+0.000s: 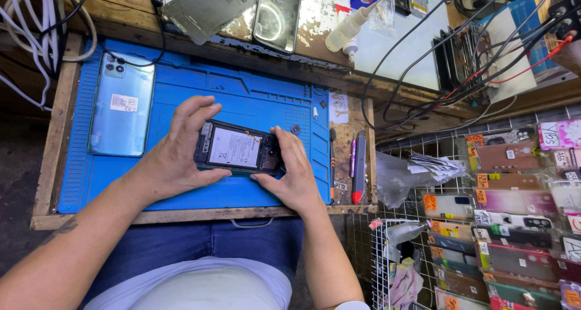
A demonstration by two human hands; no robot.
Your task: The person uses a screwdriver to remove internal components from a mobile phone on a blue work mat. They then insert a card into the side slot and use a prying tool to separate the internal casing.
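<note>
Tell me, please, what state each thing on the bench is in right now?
Opened phone: back cover off, battery exposed, held over the blue mat.
Left hand: gripping the phone's left end.
Right hand: gripping its right end.
Light blue back cover: detached, lying flat on the mat.
Clear case: empty, lying on the shelf.
Second phone: lying flat, screen dark.
White squeeze bottle: lying on its side.
Tools: lying unused beside the mat.

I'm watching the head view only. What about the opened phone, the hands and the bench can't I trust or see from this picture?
- Opened phone: its right end is covered by the right hand; small parts there are hidden.
- Left hand: its palm hides the phone's left edge.
- Phone's underside: faces the blue mat, unseen.
- Tools beside the mat: too small to tell apart.
- Hanging phone cases: cut off by the right edge.
</note>
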